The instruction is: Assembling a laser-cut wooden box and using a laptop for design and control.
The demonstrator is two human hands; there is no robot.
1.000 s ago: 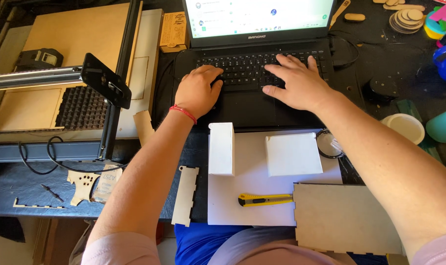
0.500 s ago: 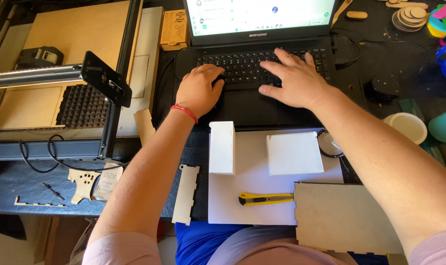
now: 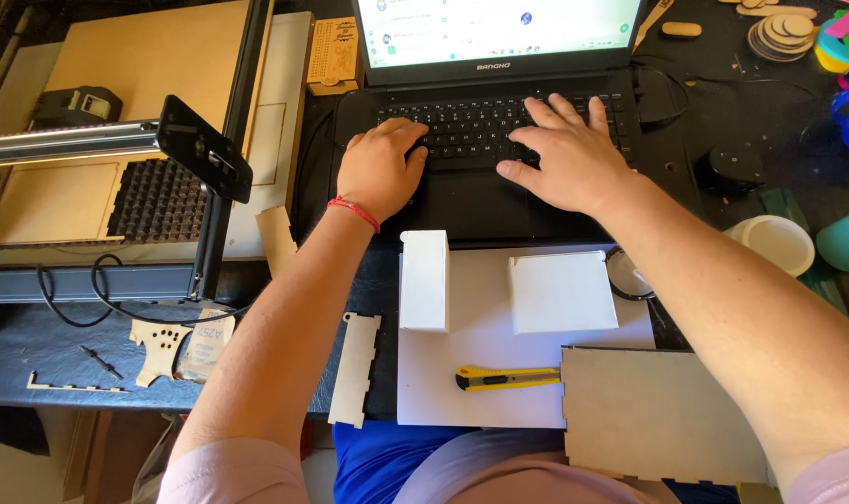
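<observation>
A: Biggest thing first?

B: Laser-cutter frame (image 3: 116, 177) on the left w/ plywood sheet (image 3: 135, 56) on its bed. Next the black laptop (image 3: 499, 112), screen lit, top centre of the desk.

A: Hands?

B: Both on the laptop. Left hand (image 3: 379, 168) sits at the keyboard's left end, fingers curled loosely, tips on the keys, thumb by the palm rest. Holds nothing. Red string round that wrist. Right hand (image 3: 569, 154) lies over the keyboard's right half, fingers spread fairly wide and nearly flat, tips on the keys, thumb pointing left along the lower key row. Also empty.

A: In front of the laptop?

B: White sheet (image 3: 471, 392) at the desk's near edge. On it: a tall narrow white box (image 3: 424, 280) left, a squarer white box (image 3: 560, 291) right, apart from each other. Below them a yellow utility knife (image 3: 506, 377), lying flat, untouched. Grey notched panel (image 3: 662, 411) overlaps the sheet's right corner; a pale notched strip (image 3: 354, 369) lies just left of the sheet.

A: Any change vs half a sec ago?

B: Barely. Both hands stay on the keys, same spots; right fingers look a bit more splayed. Boxes, knife, panel haven't moved.
</observation>
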